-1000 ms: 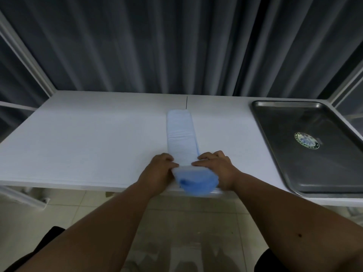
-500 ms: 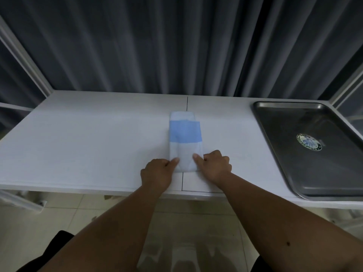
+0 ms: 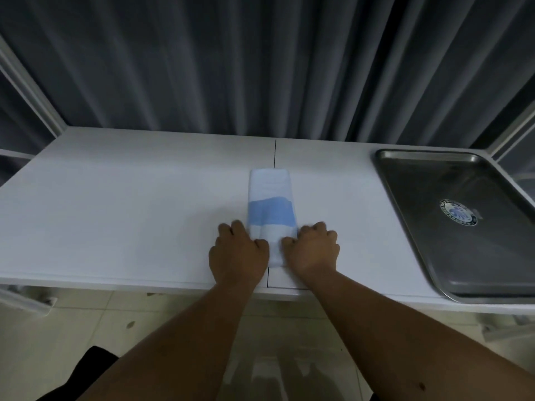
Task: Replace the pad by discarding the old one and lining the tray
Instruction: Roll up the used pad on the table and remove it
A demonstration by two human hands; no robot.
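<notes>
White and smooth, the bench (image 3: 115,204) stretched bare to the left of the left hand (image 3: 238,253), which lay with curled fingers pinching the near left edge of the folded pad (image 3: 271,209). Soft, quilted and long, white with a pale blue band, the pad ran away from both hands over the bench seam. Its near right edge was pinched by the right hand (image 3: 311,250), knuckles up. Well to the right of that hand lay the steel tray (image 3: 419,215), rectangular, rimmed, carrying a round sticker (image 3: 458,212). Nothing stood between pad and tray.
</notes>
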